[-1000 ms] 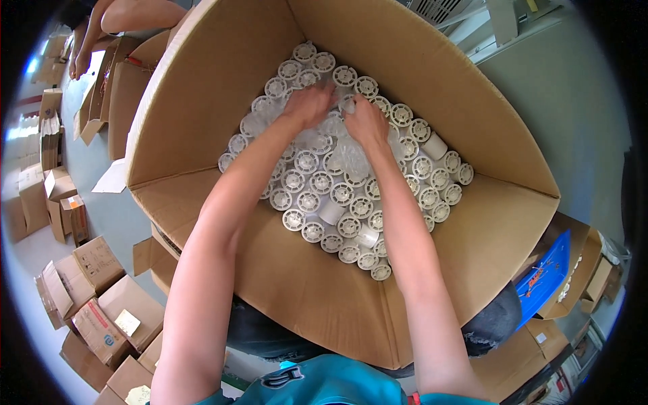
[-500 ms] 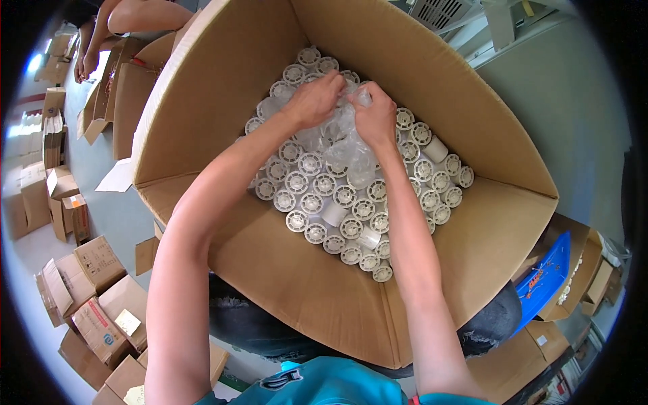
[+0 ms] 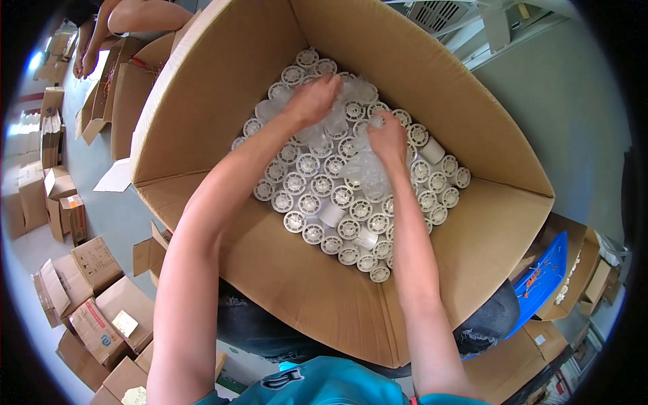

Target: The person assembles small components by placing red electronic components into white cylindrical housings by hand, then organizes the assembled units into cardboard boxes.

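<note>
A deep cardboard box (image 3: 290,290) stands open before me. Inside it, many white round spool-like parts (image 3: 308,203) are packed closely, most with their slotted round ends upward and a few lying on their sides. My left hand (image 3: 316,101) is closed on crumpled clear plastic film (image 3: 335,123) near the far side of the pile. To its right and slightly nearer, my right hand (image 3: 389,140) pinches another stretch of clear plastic film (image 3: 368,174), which hangs over the parts. Whether the two stretches are joined, I cannot tell.
Stacked cartons (image 3: 101,324) stand at the left. Another person's hand (image 3: 88,62) is at the upper left, beside open boxes (image 3: 131,101). A blue tray (image 3: 543,277) with small orange items sits at the right, next to an open carton (image 3: 582,277).
My hands have moved apart. The right hand has shifted right and nearer with its film, and white parts now show between the hands. My left hand has hardly moved.
</note>
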Action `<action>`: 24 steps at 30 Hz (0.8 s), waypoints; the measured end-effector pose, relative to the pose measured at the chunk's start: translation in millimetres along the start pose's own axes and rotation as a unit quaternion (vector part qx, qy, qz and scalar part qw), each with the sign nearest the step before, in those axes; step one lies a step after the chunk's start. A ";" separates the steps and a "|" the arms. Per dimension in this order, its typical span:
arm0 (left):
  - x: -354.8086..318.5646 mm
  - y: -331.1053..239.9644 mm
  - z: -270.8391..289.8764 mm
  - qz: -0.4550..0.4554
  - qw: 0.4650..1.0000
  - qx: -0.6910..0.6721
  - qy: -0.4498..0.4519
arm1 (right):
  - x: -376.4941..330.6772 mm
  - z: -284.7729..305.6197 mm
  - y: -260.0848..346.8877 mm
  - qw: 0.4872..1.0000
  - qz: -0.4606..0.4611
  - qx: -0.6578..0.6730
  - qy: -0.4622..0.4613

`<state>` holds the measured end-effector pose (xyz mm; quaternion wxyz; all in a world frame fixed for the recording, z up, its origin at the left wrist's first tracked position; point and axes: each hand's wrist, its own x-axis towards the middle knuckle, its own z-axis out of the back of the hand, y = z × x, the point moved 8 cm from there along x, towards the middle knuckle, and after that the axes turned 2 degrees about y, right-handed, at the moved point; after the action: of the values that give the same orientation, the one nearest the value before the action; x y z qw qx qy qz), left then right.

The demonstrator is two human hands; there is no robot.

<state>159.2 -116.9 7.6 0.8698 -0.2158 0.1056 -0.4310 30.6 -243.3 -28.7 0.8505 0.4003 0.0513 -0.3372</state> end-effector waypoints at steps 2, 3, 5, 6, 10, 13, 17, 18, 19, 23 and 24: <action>-0.3 -4.9 -8.9 -0.023 0.998 0.025 0.047 | -0.5 -6.6 7.1 1.000 0.012 0.002 0.006; -0.4 -4.9 -8.7 -0.006 0.999 0.011 0.037 | -0.6 -12.2 10.6 1.000 0.014 -0.001 0.018; -1.0 -3.0 -9.7 0.010 1.000 -0.002 0.030 | -3.2 -18.5 17.0 0.999 0.014 -0.004 0.031; -2.3 -2.3 -10.1 0.005 1.000 0.004 0.025 | -5.5 -21.6 20.2 0.999 0.008 -0.005 0.049; 1.2 1.3 20.4 -0.037 0.989 -0.063 -0.132 | -12.1 -29.0 20.9 0.997 -0.004 -0.018 0.069; 6.5 -8.5 62.8 -0.024 0.977 -0.086 -0.192 | -17.0 -25.1 19.8 0.996 -0.013 -0.038 0.076; 10.2 1.0 68.8 0.023 0.989 -0.014 -0.145 | -14.6 -27.2 16.6 0.997 -0.009 -0.047 0.060; 9.2 11.6 49.3 0.070 0.997 0.016 -0.035 | -15.7 -34.5 24.6 0.995 0.013 -0.061 0.083; 2.9 22.4 29.2 0.116 0.989 0.046 0.076 | -17.5 -42.1 32.5 0.991 0.035 -0.076 0.106; -30.2 32.7 -23.0 0.086 0.973 0.044 0.208 | -18.2 -64.6 42.0 0.990 0.083 -0.089 0.075; -37.9 34.0 -33.1 0.092 0.967 0.059 0.229 | -16.0 -65.4 41.2 0.990 0.082 -0.090 0.074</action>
<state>148.0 -78.0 -37.7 0.8696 -0.0491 0.2960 -0.3922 55.6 -169.4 -40.5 0.9017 0.3489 0.1113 -0.2298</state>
